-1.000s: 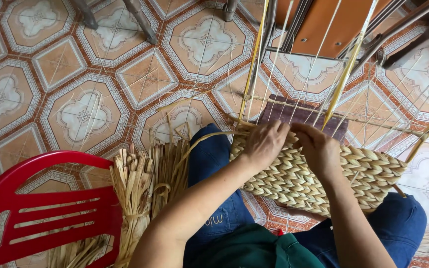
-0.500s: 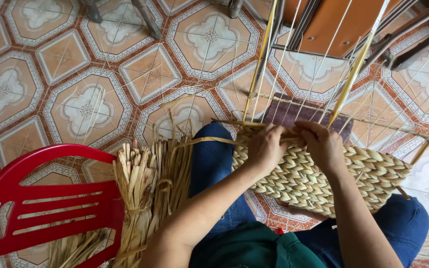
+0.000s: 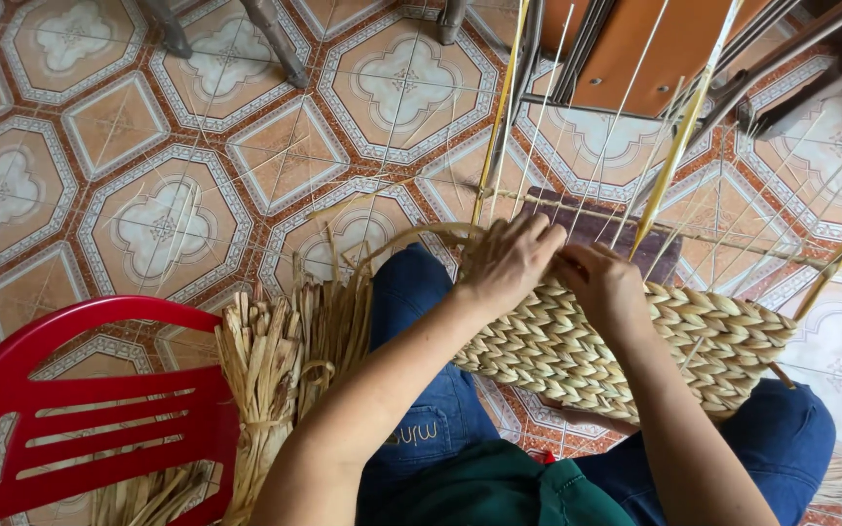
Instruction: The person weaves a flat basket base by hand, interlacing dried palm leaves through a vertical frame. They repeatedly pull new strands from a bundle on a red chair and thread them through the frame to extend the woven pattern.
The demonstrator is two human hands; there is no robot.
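A half-woven basket of braided pale straw (image 3: 626, 356) lies across my lap, with thin upright stakes and strings rising from its far edge. My left hand (image 3: 511, 261) rests on the top left edge of the weave, fingers curled around a long straw strand that loops off to the left. Right beside it, my right hand (image 3: 604, 282) pinches the weave at the same edge. The two hands almost touch. Their fingertips are hidden in the straw.
A red plastic chair (image 3: 70, 409) stands at lower left with a bundle of dried straw strips (image 3: 275, 375) leaning on it. A brown wooden frame (image 3: 635, 49) and metal chair legs (image 3: 275, 39) stand at the far side on patterned floor tiles.
The view has shifted slightly. Both hands stay on the top edge of the weave, and the left hand has pulled the loose strand in closer.
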